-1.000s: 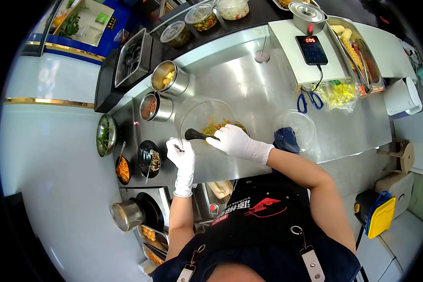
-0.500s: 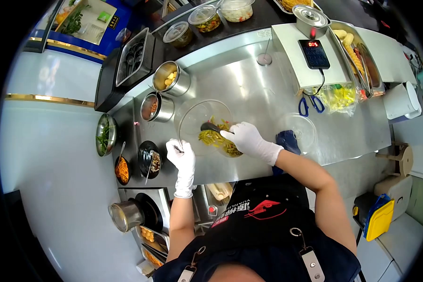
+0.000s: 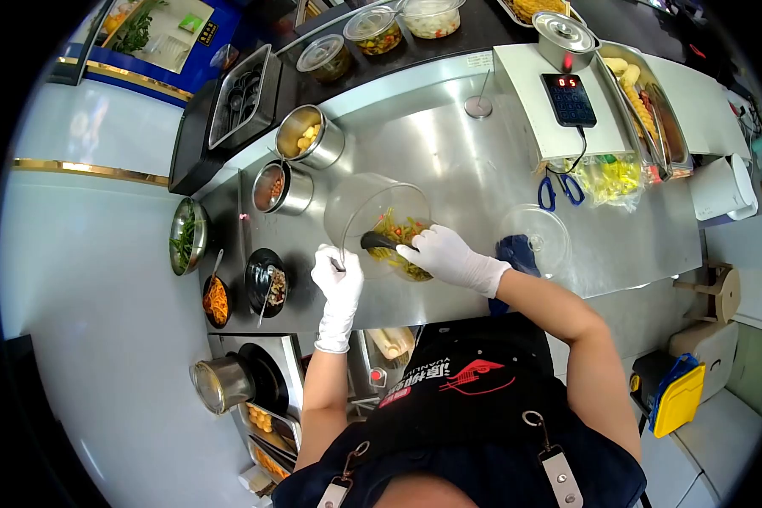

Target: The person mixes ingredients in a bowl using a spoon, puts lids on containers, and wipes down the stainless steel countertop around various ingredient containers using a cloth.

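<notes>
Two gloved hands work mid-frame: our left hand [image 3: 337,278] grips the tilted clear bowl [image 3: 372,222] while our right hand [image 3: 442,256] clasps a dark spoon [image 3: 379,241], tossing the vegetables [image 3: 400,244]; next, steady stirring.

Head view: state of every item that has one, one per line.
Glass bowl: tilted, holds mixed vegetables.
Left hand: gloved, grip on the bowl rim.
Right hand: gloved, grip on the black spoon, spoon in the food.
Glass lid: off, lying on the counter.
Scale: on, red digits lit.
Blue scissors: closed, flat on the counter.
Steel pot: lidded.
</notes>
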A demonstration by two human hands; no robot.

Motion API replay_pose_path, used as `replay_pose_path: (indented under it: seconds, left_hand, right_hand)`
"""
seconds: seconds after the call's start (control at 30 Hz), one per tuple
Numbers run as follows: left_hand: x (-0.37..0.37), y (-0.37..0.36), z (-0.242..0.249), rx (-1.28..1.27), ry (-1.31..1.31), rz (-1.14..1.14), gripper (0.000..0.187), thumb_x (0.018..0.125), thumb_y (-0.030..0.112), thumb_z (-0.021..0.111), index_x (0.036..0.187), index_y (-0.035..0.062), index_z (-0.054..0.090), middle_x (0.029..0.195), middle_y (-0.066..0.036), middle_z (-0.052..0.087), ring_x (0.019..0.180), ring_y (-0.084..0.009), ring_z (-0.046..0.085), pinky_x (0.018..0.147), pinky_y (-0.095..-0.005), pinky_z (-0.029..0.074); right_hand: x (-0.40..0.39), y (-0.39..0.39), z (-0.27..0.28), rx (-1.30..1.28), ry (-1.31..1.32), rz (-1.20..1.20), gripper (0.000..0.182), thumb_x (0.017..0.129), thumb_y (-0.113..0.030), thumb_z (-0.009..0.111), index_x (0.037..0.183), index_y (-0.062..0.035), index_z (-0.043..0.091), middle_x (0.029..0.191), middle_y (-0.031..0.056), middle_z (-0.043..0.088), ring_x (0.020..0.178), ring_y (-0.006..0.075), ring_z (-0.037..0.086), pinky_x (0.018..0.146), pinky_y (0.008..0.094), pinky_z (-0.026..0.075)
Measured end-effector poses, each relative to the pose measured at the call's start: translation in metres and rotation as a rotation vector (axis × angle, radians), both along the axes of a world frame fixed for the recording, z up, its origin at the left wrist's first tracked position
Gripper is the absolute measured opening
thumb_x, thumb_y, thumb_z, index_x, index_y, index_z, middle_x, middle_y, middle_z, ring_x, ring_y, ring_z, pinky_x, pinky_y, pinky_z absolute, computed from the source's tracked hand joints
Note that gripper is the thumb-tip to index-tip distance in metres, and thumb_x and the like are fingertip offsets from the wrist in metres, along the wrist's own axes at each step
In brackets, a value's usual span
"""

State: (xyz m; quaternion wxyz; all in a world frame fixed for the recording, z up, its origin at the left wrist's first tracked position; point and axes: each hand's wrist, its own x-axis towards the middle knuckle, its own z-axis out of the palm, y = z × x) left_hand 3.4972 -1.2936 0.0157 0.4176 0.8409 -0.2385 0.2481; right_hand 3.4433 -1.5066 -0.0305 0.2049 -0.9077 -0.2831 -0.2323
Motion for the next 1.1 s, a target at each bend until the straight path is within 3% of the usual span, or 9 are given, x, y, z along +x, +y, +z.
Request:
replay_pose_path:
  seconds: [0.2, 0.4, 0.7, 0.9, 1.0, 1.1]
  left_hand:
    - [-0.001, 0.004, -0.008, 0.166, -0.237, -0.14, 0.025, 0.07, -0.012, 0.059, 0.076, 0.0065, 0.043, 0.057, -0.004, 0.046, 0.041, -0.0141, 0.04, 0.039, -0.0265, 0.034]
    - [-0.007, -0.006, 0.002, 0.206, -0.232, -0.148, 0.026, 0.069, -0.012, 0.059, 0.075, 0.0063, 0.043, 0.055, -0.003, 0.045, 0.04, -0.015, 0.039, 0.039, -0.0269, 0.033]
    - [-0.002, -0.003, -0.007, 0.18, -0.282, -0.115, 0.025, 0.067, -0.009, 0.061, 0.075, 0.0084, 0.045, 0.058, -0.006, 0.045, 0.038, -0.0195, 0.042, 0.038, -0.0315, 0.035]
    - [-0.002, -0.007, -0.005, 0.147, -0.255, -0.121, 0.024, 0.068, -0.009, 0.061, 0.076, 0.0077, 0.045, 0.056, -0.006, 0.044, 0.038, -0.0197, 0.043, 0.038, -0.0313, 0.035]
    - [-0.002, -0.012, 0.001, 0.154, -0.263, -0.137, 0.025, 0.071, -0.011, 0.059, 0.076, 0.0071, 0.042, 0.054, -0.002, 0.044, 0.04, -0.0134, 0.038, 0.039, -0.0269, 0.033]
    - [0.001, -0.011, -0.003, 0.133, -0.261, -0.139, 0.024, 0.068, -0.009, 0.06, 0.076, 0.0071, 0.045, 0.055, -0.006, 0.044, 0.038, -0.0188, 0.042, 0.038, -0.0308, 0.035]
  right_hand:
    - [-0.023, -0.024, -0.009, 0.012, -0.04, -0.069, 0.03, 0.077, -0.015, 0.057, 0.106, -0.0102, 0.059, 0.07, 0.0023, 0.05, 0.065, 0.019, 0.056, 0.058, 0.0324, 0.045]
    - [0.0, -0.016, 0.002, 0.013, -0.078, -0.297, 0.03, 0.075, -0.014, 0.058, 0.104, -0.0102, 0.059, 0.07, 0.0024, 0.051, 0.065, 0.0183, 0.055, 0.057, 0.0317, 0.044]
    - [-0.053, -0.029, -0.016, 0.039, -0.002, -0.173, 0.032, 0.074, -0.013, 0.058, 0.105, -0.0103, 0.059, 0.071, 0.0022, 0.051, 0.065, 0.0184, 0.055, 0.057, 0.0317, 0.043]
    - [-0.011, -0.005, -0.014, 0.115, -0.11, -0.289, 0.033, 0.074, -0.012, 0.058, 0.107, -0.0103, 0.06, 0.069, 0.0032, 0.05, 0.062, 0.019, 0.054, 0.056, 0.0321, 0.042]
    - [-0.016, -0.001, -0.025, 0.125, -0.063, -0.26, 0.033, 0.074, -0.013, 0.059, 0.107, -0.0113, 0.06, 0.069, 0.0026, 0.051, 0.062, 0.019, 0.055, 0.056, 0.0324, 0.042]
    - [-0.042, -0.006, -0.029, 0.12, 0.009, -0.215, 0.033, 0.074, -0.013, 0.059, 0.107, -0.012, 0.061, 0.07, 0.002, 0.051, 0.064, 0.0187, 0.055, 0.057, 0.0324, 0.043]
